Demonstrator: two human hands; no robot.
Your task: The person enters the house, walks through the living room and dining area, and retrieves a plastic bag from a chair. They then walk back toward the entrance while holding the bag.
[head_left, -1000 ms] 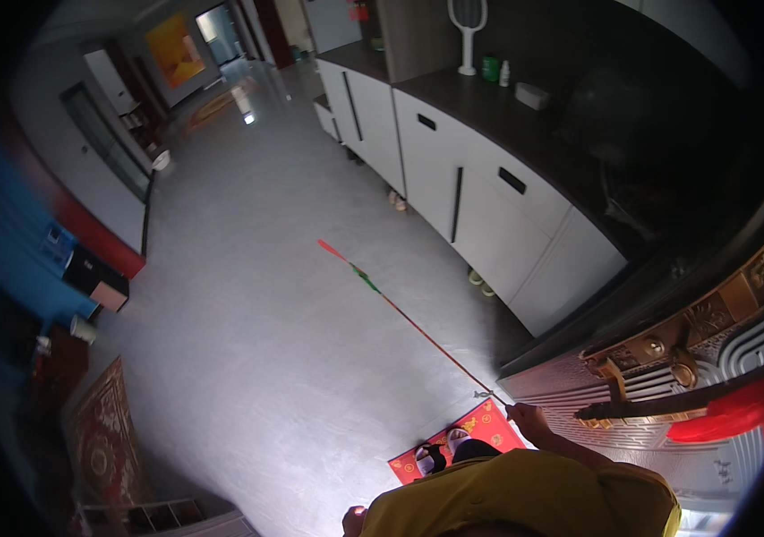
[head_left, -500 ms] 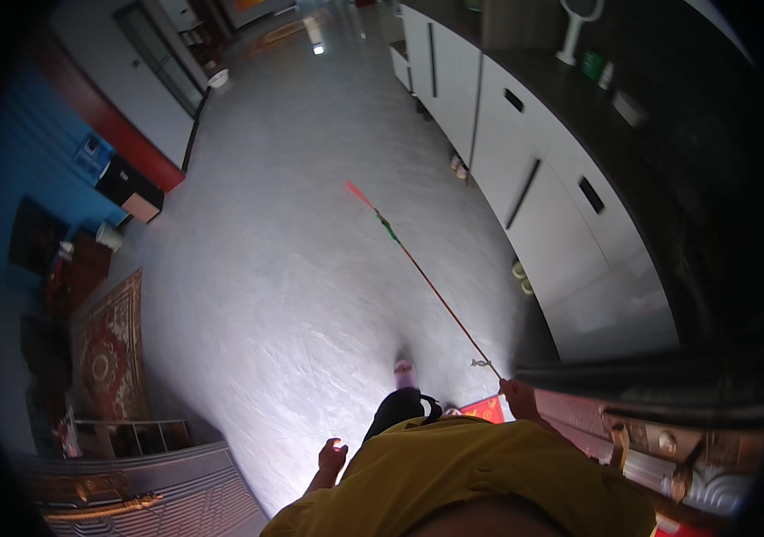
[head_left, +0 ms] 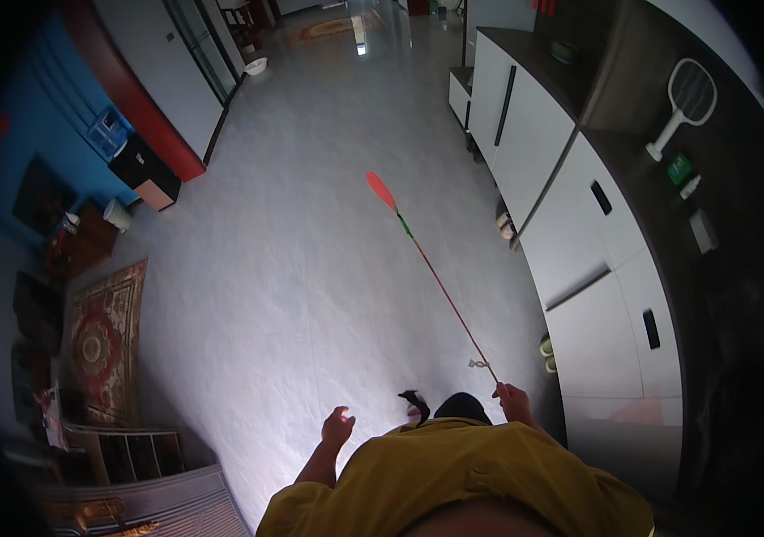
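Note:
My right hand (head_left: 514, 403) is closed round the near end of a fly swatter (head_left: 446, 294). Its shaft is long, thin and brown, with a green binding and a flat red head pointing away over the floor. A small pale tie hangs on the shaft just ahead of my fingers. Out to the left, my left hand (head_left: 338, 427) is held away from my body, loosely curled with thumb and fingers apart, and nothing shows in it. Below, a dark trouser leg and part of a foot show beyond my yellow top.
Along the right runs a white cabinet (head_left: 516, 152) with an electric swatter (head_left: 691, 93) on its dark top. Green slippers (head_left: 548, 353) lie at its base. On the left are a patterned rug (head_left: 106, 345), a water dispenser (head_left: 142, 170) and a white bucket (head_left: 117, 215). Grey floor (head_left: 283, 242) stretches ahead.
I have stepped forward and the view has shifted, so the cabinet looms nearer on the right. The red swatter head shows broader now. My left hand has come up a little.

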